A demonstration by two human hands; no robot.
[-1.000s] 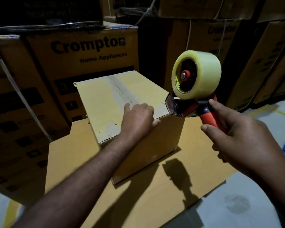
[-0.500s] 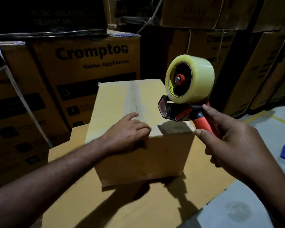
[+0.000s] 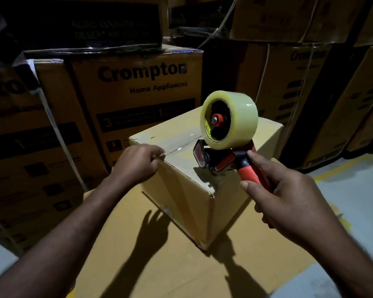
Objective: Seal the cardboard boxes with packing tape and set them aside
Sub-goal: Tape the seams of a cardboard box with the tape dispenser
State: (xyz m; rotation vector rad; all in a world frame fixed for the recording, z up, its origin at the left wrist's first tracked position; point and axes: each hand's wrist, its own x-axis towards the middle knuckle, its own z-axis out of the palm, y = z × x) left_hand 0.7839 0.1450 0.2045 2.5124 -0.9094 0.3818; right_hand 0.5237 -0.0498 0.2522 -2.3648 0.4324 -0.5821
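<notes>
Backdrop: dim storeroom, stacked printed cartons (image 3: 138, 93) behind, flat cardboard sheet (image 3: 159, 265) as work surface.
Box: cardboard box (image 3: 192, 203) on the sheet, under both sets of fingers; glossy tape strip (image 3: 181, 145) along the top seam.
Left hand (image 3: 136, 164): fingers curled over the top edge at the strip's near end, bracing the box.
Right hand (image 3: 289, 198): fingers wrapped round the red handle of the tape dispenser (image 3: 220, 162), blade end just beyond the fingertips, above the box top.
Advice, as judged: lower the blade end flat, keep left fingers clear of the cutter, pull straight, rub the overhang down.
</notes>
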